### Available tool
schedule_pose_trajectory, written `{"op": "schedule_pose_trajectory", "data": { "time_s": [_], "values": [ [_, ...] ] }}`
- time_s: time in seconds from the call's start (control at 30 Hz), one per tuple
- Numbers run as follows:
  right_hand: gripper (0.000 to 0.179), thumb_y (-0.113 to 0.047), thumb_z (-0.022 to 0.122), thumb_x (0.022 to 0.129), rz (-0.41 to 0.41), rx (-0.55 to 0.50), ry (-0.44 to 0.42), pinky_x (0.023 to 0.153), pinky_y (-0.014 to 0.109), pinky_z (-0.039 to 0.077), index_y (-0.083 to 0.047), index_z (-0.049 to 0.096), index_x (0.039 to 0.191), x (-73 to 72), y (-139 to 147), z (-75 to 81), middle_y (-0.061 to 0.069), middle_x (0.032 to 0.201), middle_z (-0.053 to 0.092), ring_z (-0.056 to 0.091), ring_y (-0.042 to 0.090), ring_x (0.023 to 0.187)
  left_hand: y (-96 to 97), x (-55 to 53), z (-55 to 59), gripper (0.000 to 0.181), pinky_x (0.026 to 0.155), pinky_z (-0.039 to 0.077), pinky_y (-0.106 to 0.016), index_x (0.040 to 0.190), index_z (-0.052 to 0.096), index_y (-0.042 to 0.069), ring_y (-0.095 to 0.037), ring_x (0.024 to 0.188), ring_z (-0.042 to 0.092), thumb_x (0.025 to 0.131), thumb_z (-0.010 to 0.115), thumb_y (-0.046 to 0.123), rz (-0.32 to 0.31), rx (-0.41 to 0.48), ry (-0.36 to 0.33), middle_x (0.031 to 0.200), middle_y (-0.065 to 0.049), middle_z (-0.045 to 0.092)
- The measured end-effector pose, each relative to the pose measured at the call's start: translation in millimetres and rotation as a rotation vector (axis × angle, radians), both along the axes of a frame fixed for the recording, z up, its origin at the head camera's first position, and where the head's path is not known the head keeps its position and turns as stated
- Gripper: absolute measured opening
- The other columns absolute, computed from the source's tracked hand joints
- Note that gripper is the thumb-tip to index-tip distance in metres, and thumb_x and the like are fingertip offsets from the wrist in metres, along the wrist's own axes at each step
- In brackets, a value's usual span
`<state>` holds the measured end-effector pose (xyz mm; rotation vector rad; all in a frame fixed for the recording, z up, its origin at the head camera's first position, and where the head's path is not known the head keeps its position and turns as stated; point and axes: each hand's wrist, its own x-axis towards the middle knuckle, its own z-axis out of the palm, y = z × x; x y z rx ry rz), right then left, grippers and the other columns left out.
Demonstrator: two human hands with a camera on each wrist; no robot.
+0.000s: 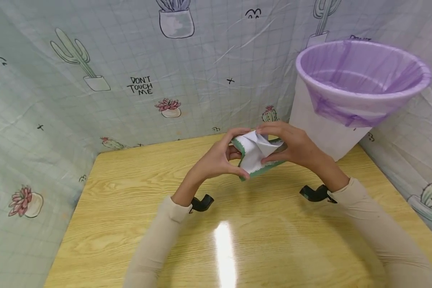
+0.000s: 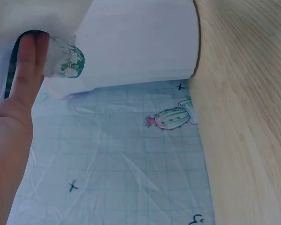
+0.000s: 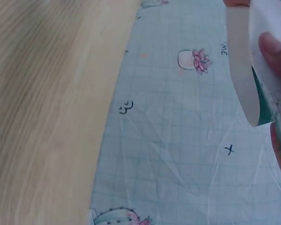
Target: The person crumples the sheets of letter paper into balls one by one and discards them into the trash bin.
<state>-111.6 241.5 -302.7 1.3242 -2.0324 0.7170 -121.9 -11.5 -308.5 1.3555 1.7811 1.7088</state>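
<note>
Above the table, both hands hold a bent piece of white paper [image 1: 252, 161] with green edges and a folded white flap on top. My left hand [image 1: 217, 160] grips its left side, thumb at the lower edge and fingers at the upper edge. On the other side, my right hand [image 1: 298, 147] pinches the flap and the right end between thumb and fingers. Green printed drawings show on the paper [image 2: 71, 63] in the left wrist view. Only part of the paper [image 3: 241, 70] shows at the right edge of the right wrist view.
A tall white bin [image 1: 317, 116] lined with a purple bag [image 1: 345, 106] stands at the table's back right corner. The wood-grain table [image 1: 137, 192] is bordered by a cactus-print cloth [image 1: 201, 68] at the back and sides. Black wrist mounts [image 1: 203, 203] stick out from the sleeves.
</note>
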Motion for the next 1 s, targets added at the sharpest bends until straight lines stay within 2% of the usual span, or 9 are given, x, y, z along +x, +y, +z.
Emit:
{"op": "schedule_pose_trajectory", "data": {
  "time_s": [0.07, 0.17, 0.27, 0.4, 0.53, 0.67, 0.73, 0.9, 1.0],
  "values": [
    [0.075, -0.022, 0.088, 0.059, -0.032, -0.021, 0.016, 0.099, 0.017, 0.041, -0.001, 0.056, 0.123, 1.6, -1, 0.9, 0.012, 0.12, 0.059, 0.057, 0.023, 0.11, 1.5, 2.8, -1.0, 0.098, 0.08, 0.056, -0.038, 0.143, 0.029, 0.011, -0.025, 0.095, 0.063, 0.061, 0.082, 0.005, 0.044, 0.039, 0.041, 0.136, -0.009, 0.038],
    [0.066, -0.019, 0.085, 0.063, -0.053, -0.035, 0.033, 0.097, 0.014, 0.041, -0.002, 0.059, 0.12, 5.2, -4, 3.8, 0.012, 0.115, 0.061, 0.06, 0.024, 0.102, 4.6, 5.9, -3.1, 0.09, 0.075, 0.057, -0.035, 0.139, 0.037, 0.008, -0.023, 0.089, 0.065, 0.062, 0.083, 0.002, 0.129, 0.085, 0.134, 0.13, -0.011, 0.046],
    [0.069, -0.008, 0.088, 0.055, -0.058, -0.039, 0.048, 0.097, 0.012, 0.04, -0.003, 0.06, 0.118, 9.6, -9, 7.3, 0.011, 0.112, 0.061, 0.061, 0.025, 0.098, 4.6, 6.3, -6.3, 0.084, 0.072, 0.057, -0.033, 0.136, 0.041, 0.005, -0.023, 0.087, 0.065, 0.063, 0.083, -0.001, 0.202, 0.1, 0.224, 0.127, -0.014, 0.051],
    [0.073, -0.001, 0.09, 0.049, -0.072, -0.037, 0.058, 0.095, 0.014, 0.043, -0.004, 0.061, 0.117, 12.9, -13, 10.3, 0.011, 0.108, 0.063, 0.062, 0.025, 0.096, 0.7, 8.0, -4.2, 0.086, 0.075, 0.054, -0.027, 0.135, 0.043, 0.006, -0.015, 0.095, 0.059, 0.061, 0.087, 0.008, 0.3, 0.033, 0.406, 0.132, -0.009, 0.05],
    [0.066, -0.004, 0.089, 0.053, -0.132, -0.048, 0.046, 0.078, 0.027, 0.054, -0.004, 0.063, 0.113, 13.5, -15, 11.3, 0.01, 0.104, 0.064, 0.063, 0.023, 0.091, -4.1, 17.1, 8.1, 0.091, 0.081, 0.049, -0.027, 0.134, 0.043, 0.004, -0.016, 0.109, 0.05, 0.057, 0.091, 0.014, 0.35, -0.008, 0.572, 0.135, -0.01, 0.046],
    [0.054, -0.005, 0.088, 0.06, -0.197, -0.081, -0.007, 0.064, 0.032, 0.055, -0.005, 0.065, 0.108, 12.8, -21, 9.1, 0.008, 0.1, 0.066, 0.062, 0.016, 0.08, -8.7, 26.4, 16.4, 0.094, 0.096, 0.045, -0.031, 0.132, 0.042, -0.003, -0.023, 0.121, 0.046, 0.053, 0.092, 0.011, 0.324, 0.03, 0.63, 0.135, -0.018, 0.046],
    [0.05, -0.007, 0.087, 0.062, -0.216, -0.104, -0.034, 0.062, 0.029, 0.055, -0.005, 0.066, 0.107, 12.5, -25, 7.8, 0.007, 0.098, 0.067, 0.062, 0.013, 0.077, -9.0, 25.0, 13.9, 0.094, 0.1, 0.043, -0.032, 0.132, 0.043, -0.003, -0.024, 0.122, 0.046, 0.054, 0.092, 0.011, 0.342, 0.039, 0.643, 0.134, -0.017, 0.047],
    [0.044, -0.008, 0.085, 0.066, -0.28, -0.162, -0.028, 0.061, 0.03, 0.055, -0.006, 0.068, 0.106, 13.0, -33, 6.6, 0.007, 0.095, 0.069, 0.064, 0.015, 0.074, 1.4, 16.0, -0.1, 0.087, 0.094, 0.045, -0.03, 0.133, 0.047, 0.006, -0.018, 0.115, 0.051, 0.059, 0.091, 0.019, 0.47, 0.059, 0.639, 0.129, -0.008, 0.053],
    [0.038, -0.005, 0.084, 0.069, -0.347, -0.176, 0.011, 0.062, 0.034, 0.055, -0.005, 0.068, 0.104, 13.6, -37, 5.7, 0.01, 0.093, 0.069, 0.065, 0.019, 0.074, 11.8, 16.5, -5.5, 0.086, 0.091, 0.046, -0.03, 0.134, 0.047, 0.009, -0.016, 0.111, 0.051, 0.062, 0.09, 0.026, 0.56, 0.056, 0.619, 0.126, -0.005, 0.054]
  ]
}}
